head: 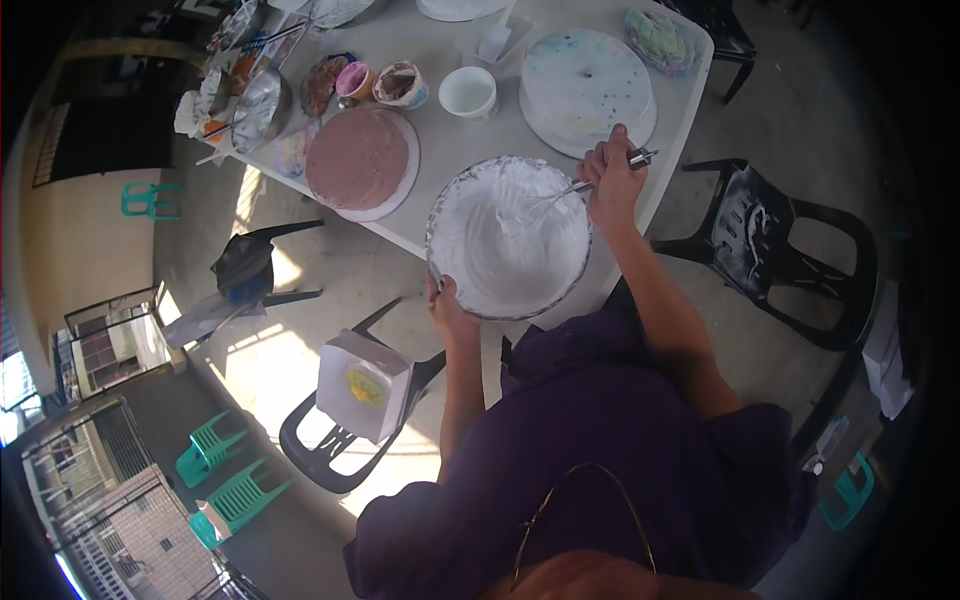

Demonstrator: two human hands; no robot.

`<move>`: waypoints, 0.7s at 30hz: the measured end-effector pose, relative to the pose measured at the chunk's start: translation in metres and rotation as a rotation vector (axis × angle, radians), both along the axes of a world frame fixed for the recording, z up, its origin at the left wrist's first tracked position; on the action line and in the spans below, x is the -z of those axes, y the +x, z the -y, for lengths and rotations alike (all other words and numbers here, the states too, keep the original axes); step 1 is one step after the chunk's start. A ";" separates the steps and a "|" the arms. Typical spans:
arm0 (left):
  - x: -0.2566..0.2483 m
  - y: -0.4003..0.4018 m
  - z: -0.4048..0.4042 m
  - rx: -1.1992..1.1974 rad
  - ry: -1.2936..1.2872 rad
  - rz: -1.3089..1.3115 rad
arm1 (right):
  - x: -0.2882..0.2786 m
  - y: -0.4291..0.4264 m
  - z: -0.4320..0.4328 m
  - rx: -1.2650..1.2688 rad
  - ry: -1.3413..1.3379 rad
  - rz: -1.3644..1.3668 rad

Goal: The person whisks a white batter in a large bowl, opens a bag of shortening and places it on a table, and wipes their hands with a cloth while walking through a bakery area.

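Observation:
A large mixing bowl (430, 255) rests at the near corner of the table, its inside coated with white frosting (510, 255). My left hand (452, 306) grips the bowl's rim at the lower left. In my right hand (616, 180) is the metal handle of a wire whisk (577, 187), held over the right rim. The whisk's wires dip into the frosting near the middle and are partly hidden by it. Left of the bowl, a round cake (356, 159) with smooth pinkish-brown frosting sits on a white board (405, 176).
Beyond the bowl stands a white turntable (585, 82) with coloured smears. A white tub (469, 94), a tub of brown frosting (401, 84) and a metal bowl (259, 112) share the table. Black chairs flank it; one (337, 457) bears a boxed cake (365, 385), another (780, 240) stands right.

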State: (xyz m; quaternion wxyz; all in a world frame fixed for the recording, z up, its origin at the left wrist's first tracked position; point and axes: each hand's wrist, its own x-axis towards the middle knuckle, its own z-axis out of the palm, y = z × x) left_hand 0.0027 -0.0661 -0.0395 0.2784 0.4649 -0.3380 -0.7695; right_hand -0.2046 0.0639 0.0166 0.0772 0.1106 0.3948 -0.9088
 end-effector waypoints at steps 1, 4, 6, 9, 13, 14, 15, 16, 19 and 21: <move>0.001 -0.001 -0.001 0.016 -0.005 -0.001 | 0.009 0.012 0.007 0.007 0.003 -0.004; 0.002 -0.001 0.001 -0.032 -0.004 0.023 | 0.014 0.046 0.013 -0.396 -0.071 0.158; -0.003 0.001 0.000 -0.022 -0.030 0.001 | -0.002 0.025 0.001 -0.383 -0.033 0.116; -0.002 0.001 -0.003 -0.017 -0.050 -0.009 | 0.002 0.004 0.000 -0.210 -0.017 -0.046; -0.002 -0.007 -0.005 -0.002 -0.117 0.056 | 0.025 0.039 0.011 -0.152 0.008 -0.007; -0.003 -0.007 -0.004 -0.013 -0.119 0.054 | 0.013 0.037 0.004 -0.283 0.016 0.032; -0.004 -0.006 -0.005 -0.029 -0.082 0.028 | 0.002 0.032 -0.004 -0.405 0.029 0.075; -0.006 -0.004 -0.007 -0.038 -0.044 0.005 | -0.006 0.020 -0.009 -0.334 0.027 0.058; -0.008 -0.007 -0.010 -0.020 -0.037 -0.029 | 0.005 0.003 -0.005 0.066 -0.014 -0.119; -0.006 -0.012 -0.010 -0.016 -0.043 -0.038 | 0.038 0.035 0.011 -0.050 -0.015 0.042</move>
